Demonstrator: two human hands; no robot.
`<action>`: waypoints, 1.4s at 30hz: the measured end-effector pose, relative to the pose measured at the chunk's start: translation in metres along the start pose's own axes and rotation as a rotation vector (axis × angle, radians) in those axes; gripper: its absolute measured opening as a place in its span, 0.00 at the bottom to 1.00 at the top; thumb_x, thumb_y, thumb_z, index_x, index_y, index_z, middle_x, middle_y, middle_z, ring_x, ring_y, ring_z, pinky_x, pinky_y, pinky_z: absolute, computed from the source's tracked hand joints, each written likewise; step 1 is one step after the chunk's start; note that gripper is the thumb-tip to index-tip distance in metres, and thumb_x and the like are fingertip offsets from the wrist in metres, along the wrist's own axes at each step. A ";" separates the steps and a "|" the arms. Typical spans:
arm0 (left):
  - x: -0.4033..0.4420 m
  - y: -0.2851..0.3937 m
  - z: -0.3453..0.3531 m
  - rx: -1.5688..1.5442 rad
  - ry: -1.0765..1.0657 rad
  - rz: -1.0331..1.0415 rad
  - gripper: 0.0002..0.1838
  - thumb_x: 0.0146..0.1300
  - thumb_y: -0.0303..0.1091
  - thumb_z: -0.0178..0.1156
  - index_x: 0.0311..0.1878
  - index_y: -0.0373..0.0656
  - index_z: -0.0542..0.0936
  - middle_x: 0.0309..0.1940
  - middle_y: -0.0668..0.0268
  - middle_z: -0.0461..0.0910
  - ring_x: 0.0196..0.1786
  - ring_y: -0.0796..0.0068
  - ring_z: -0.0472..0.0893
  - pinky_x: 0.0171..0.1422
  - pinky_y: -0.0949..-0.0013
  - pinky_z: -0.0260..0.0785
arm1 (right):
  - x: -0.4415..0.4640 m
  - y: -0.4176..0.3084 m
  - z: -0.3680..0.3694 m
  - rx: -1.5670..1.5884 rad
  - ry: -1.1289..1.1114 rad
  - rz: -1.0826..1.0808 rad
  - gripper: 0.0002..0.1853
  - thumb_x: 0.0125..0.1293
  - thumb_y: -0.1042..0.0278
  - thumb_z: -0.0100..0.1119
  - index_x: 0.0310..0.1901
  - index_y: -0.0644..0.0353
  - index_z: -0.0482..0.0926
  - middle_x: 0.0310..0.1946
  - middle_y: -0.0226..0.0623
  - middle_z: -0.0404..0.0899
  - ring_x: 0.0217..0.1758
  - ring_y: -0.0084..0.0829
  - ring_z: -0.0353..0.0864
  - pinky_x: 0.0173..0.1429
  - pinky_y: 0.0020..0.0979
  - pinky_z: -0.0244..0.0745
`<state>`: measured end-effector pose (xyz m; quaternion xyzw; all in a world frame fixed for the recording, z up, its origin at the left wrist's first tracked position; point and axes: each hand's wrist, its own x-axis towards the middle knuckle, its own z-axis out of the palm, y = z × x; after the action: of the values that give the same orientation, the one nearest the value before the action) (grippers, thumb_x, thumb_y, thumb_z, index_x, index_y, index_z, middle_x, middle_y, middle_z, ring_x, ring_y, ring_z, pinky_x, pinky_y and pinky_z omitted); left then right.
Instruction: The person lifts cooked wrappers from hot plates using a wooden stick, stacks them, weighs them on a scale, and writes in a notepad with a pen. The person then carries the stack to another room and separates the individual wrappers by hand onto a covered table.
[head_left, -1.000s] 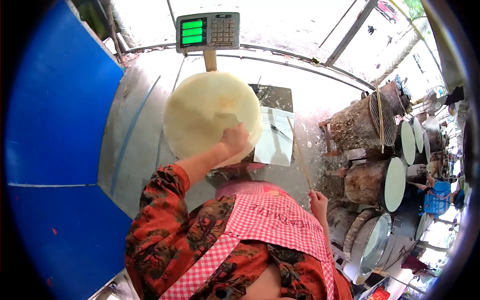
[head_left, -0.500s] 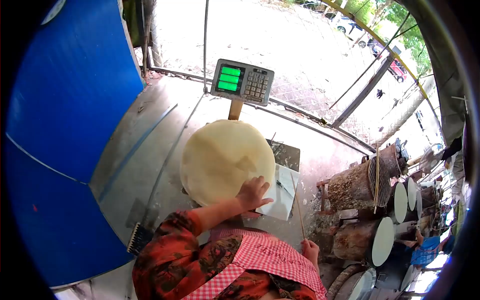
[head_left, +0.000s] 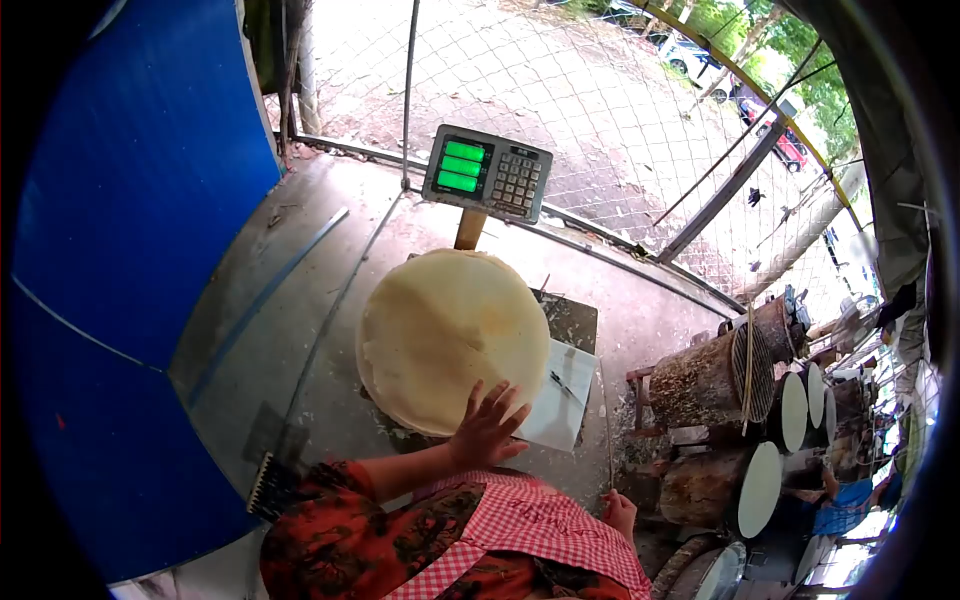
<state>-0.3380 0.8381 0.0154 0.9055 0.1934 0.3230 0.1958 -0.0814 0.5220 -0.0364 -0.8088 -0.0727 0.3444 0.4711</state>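
Note:
A thick round stack of pale, thin sheets (head_left: 440, 330) lies on a weighing scale, whose display (head_left: 488, 173) glows green at the back. Over the near edge of this stack is my left hand (head_left: 487, 430), palm down with its fingers spread and holding nothing. Whether the fingertips touch the top sheet I cannot tell. My right hand (head_left: 619, 511) is low on the right beside the checkered apron, closed around the lower end of a thin stick (head_left: 608, 440) that points up and away.
White paper with a pen (head_left: 553, 405) lies right of the stack. Blue panels (head_left: 130, 250) stand on the left, and a black brush-like object (head_left: 262, 485) lies near my left sleeve. Rusty drums (head_left: 700, 380) and round pale-topped pans (head_left: 761, 490) line the right. Wire fence (head_left: 560, 110) runs behind.
My left hand has drawn back towards my body, and its fingers are more spread. The stick in my right hand has swung to a more upright angle.

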 end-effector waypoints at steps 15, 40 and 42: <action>-0.008 0.009 0.007 -0.079 -0.008 -0.081 0.33 0.56 0.51 0.63 0.59 0.43 0.68 0.64 0.50 0.60 0.68 0.50 0.59 0.71 0.39 0.41 | -0.009 0.017 0.002 0.059 0.039 0.049 0.17 0.68 0.54 0.55 0.28 0.60 0.78 0.08 0.24 0.60 0.08 0.17 0.56 0.13 0.25 0.47; -0.110 -0.019 0.080 -0.773 -0.363 -0.536 0.24 0.66 0.33 0.58 0.15 0.42 0.61 0.12 0.70 0.54 0.20 0.84 0.55 0.22 0.64 0.47 | -0.023 0.207 -0.052 -0.017 0.448 0.220 0.23 0.61 0.48 0.60 0.28 0.64 0.78 0.15 0.32 0.69 0.16 0.26 0.67 0.22 0.34 0.63; -0.118 -0.009 0.087 -0.836 -0.417 -0.636 0.24 0.66 0.33 0.57 0.15 0.44 0.61 0.12 0.70 0.56 0.21 0.84 0.56 0.23 0.65 0.48 | -0.022 0.235 -0.059 -0.071 0.412 0.290 0.23 0.61 0.47 0.60 0.28 0.65 0.79 0.15 0.33 0.71 0.17 0.27 0.68 0.24 0.35 0.63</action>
<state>-0.3668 0.7699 -0.1113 0.6925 0.2697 0.1115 0.6597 -0.1098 0.3418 -0.1974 -0.8800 0.1294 0.2338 0.3927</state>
